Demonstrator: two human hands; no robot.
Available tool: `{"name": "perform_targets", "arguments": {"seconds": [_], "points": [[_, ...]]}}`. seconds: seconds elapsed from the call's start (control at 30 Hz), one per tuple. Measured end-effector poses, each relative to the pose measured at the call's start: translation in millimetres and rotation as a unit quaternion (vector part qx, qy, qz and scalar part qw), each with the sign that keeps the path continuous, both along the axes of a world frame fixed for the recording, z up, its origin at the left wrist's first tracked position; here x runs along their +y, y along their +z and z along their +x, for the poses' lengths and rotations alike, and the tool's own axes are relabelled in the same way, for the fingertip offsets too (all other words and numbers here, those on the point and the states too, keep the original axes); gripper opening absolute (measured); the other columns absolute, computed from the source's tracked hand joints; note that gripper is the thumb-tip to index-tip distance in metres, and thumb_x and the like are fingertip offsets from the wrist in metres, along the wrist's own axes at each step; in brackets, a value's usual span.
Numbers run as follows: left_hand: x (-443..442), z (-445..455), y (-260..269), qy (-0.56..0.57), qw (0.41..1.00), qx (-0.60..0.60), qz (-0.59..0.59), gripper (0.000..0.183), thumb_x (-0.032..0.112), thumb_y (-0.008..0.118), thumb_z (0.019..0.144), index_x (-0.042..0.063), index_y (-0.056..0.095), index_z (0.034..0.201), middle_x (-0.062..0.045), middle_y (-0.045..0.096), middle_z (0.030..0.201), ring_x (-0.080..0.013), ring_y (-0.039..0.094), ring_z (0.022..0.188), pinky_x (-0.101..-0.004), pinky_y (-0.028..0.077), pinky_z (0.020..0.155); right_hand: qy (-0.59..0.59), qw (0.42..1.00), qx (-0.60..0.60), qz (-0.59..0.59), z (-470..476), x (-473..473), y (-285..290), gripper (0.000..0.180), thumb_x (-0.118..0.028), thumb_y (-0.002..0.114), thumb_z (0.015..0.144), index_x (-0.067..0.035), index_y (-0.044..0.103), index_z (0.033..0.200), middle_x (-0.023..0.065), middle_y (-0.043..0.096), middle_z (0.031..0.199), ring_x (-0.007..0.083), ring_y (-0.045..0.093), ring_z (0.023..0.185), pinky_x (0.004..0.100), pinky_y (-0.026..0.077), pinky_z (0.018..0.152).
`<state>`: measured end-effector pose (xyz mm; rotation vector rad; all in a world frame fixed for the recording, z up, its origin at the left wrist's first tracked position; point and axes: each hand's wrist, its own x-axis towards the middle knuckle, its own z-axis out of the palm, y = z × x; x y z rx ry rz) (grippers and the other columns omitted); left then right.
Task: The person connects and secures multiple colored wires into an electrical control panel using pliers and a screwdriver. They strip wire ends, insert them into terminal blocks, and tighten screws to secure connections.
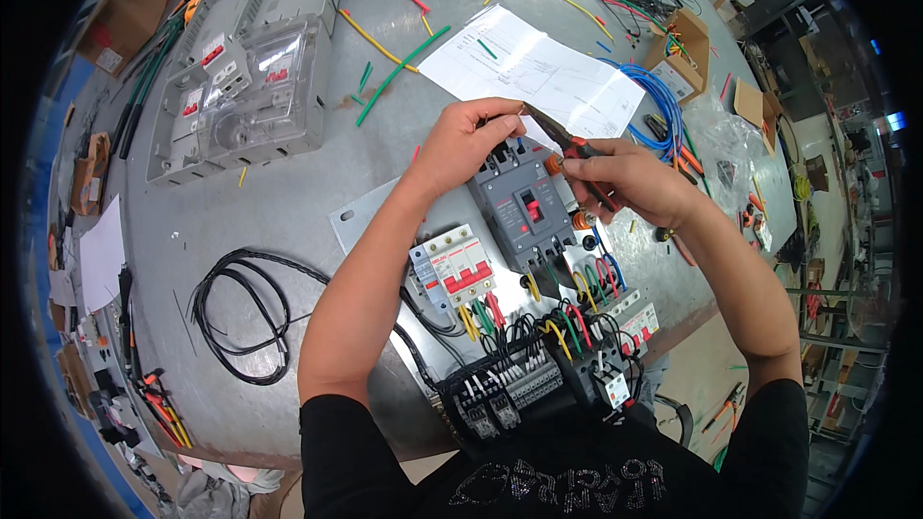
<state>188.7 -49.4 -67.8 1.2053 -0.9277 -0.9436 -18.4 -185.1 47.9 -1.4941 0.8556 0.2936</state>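
Observation:
My right hand (638,176) grips long-nose pliers (554,128) with red and black handles. Their tips reach the fingertips of my left hand (461,148), which are pinched together; anything between them is too small to make out. Both hands are over the upper end of a grey moulded-case circuit breaker (505,205) with a red toggle. It sits on a metal mounting plate (368,215). Orange insulators (581,220) stand beside it, partly hidden by my right hand. Nearer me on the plate are a white miniature circuit breaker (463,270) and a wired terminal strip (537,383).
A coil of black cable (241,317) lies left. Grey meter boxes (267,122) with a clear cover stand behind it. Printed sheets (537,68), cut wire pieces (400,76) and a blue wire coil (667,104) lie beyond my hands. A cardboard box (678,61) stands at the right.

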Motion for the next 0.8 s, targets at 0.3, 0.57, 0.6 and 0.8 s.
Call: {"name": "perform_targets", "arguments": {"seconds": [0.3, 0.57, 0.6, 0.8], "points": [[0, 0, 3, 0.021, 0.999, -0.01, 0.023, 0.028, 0.015, 0.067, 0.107, -0.002, 0.078, 0.126, -0.004, 0.079, 0.103, -0.0092, 0.069, 0.097, -0.0272, 0.056, 0.087, 0.168, 0.771, -0.042, -0.613, -2, 19, -19, 0.027, -0.022, 0.077, 0.095, -0.002, 0.064, 0.107, 0.0207, 0.071, 0.093, 0.0414, 0.072, 0.084, 0.0509, 0.057, 0.069], [-2, 1, 0, 0.021, 1.0, 0.001, 0.013, 0.027, 0.014, 0.067, 0.107, -0.002, 0.077, 0.125, -0.005, 0.079, 0.105, -0.0106, 0.071, 0.097, -0.0278, 0.056, 0.089, 0.19, 0.845, -0.019, -0.499, 1, 8, -3, 0.029, -0.026, 0.076, 0.099, 0.0, 0.068, 0.108, 0.017, 0.07, 0.089, 0.0305, 0.073, 0.076, 0.0432, 0.059, 0.068], [-3, -1, -1, 0.018, 1.0, 0.012, 0.008, 0.026, 0.014, 0.067, 0.107, -0.002, 0.077, 0.124, -0.006, 0.079, 0.105, -0.0114, 0.072, 0.098, -0.0282, 0.057, 0.089, 0.177, 0.902, -0.002, -0.393, 2, 6, 3, 0.032, -0.029, 0.075, 0.101, 0.002, 0.069, 0.108, 0.0164, 0.071, 0.088, 0.028, 0.073, 0.075, 0.0412, 0.06, 0.067], [-2, 3, -5, -0.001, 0.999, 0.032, 0.018, 0.027, 0.018, 0.068, 0.108, -0.001, 0.075, 0.126, -0.006, 0.079, 0.109, -0.0105, 0.071, 0.1, -0.0273, 0.056, 0.089, 0.041, 0.998, -0.013, 0.038, 4, -9, -3, 0.043, -0.036, 0.068, 0.109, 0.004, 0.07, 0.122, 0.008, 0.073, 0.088, 0.0181, 0.075, 0.075, 0.0335, 0.063, 0.066]]}}
